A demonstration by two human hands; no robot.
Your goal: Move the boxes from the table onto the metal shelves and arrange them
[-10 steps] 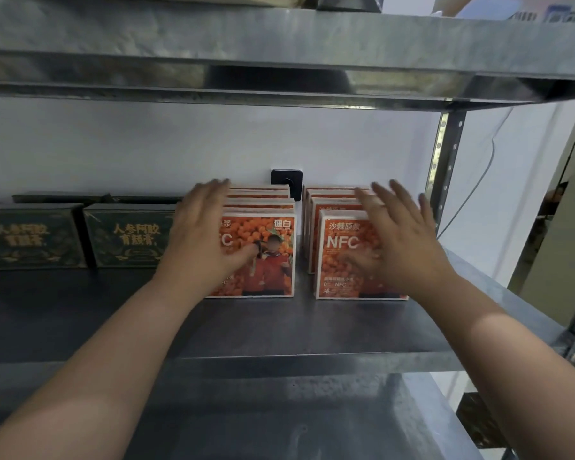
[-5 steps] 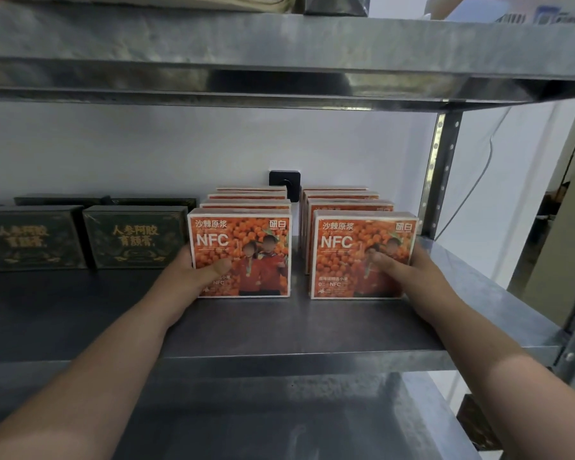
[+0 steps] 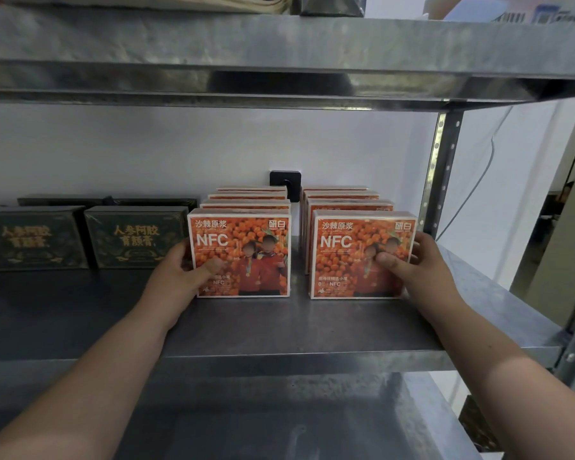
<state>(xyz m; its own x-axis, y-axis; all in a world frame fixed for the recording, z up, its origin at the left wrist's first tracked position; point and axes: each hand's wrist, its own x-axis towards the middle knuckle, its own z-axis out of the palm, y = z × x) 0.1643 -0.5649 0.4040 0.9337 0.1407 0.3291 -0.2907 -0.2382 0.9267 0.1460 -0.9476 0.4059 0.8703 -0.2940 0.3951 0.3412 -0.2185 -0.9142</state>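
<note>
Head view: the left grip [image 3: 180,277] has the left front box [image 3: 246,240] by its left edge. The thumb lies across the printed face and the fingers curl round the side, out of sight behind it. The right grip [image 3: 419,267] mirrors this on the right front box [image 3: 356,260], with the thumb on the face and the fingers wrapped round the right edge. Both orange boxes stand upright on the middle shelf [image 3: 279,327], faces toward the camera, with a clear gap between them. Each heads a row of like boxes, the left row [image 3: 249,197] and the right row [image 3: 342,195], which run back toward the wall and a black wall socket [image 3: 284,180]. Two dark green boxes [image 3: 136,237] stand to the left of the orange rows, and the left one is blurred. The shelf post [image 3: 442,167] rises just right of the right row. The upper shelf [image 3: 279,44] spans the top of the view. The surface the boxes come from is not in view.

The step in hand looks like arranging rather than carrying: the two front boxes are down on the shelf and are being squared up. The right front box seems to sit a touch askew to the boxes behind it. The next move probably calls for a light push back so that each front box closes up flush on its row. After that both hands let go without tipping either box, and more boxes can be fetched if any are left.
</note>
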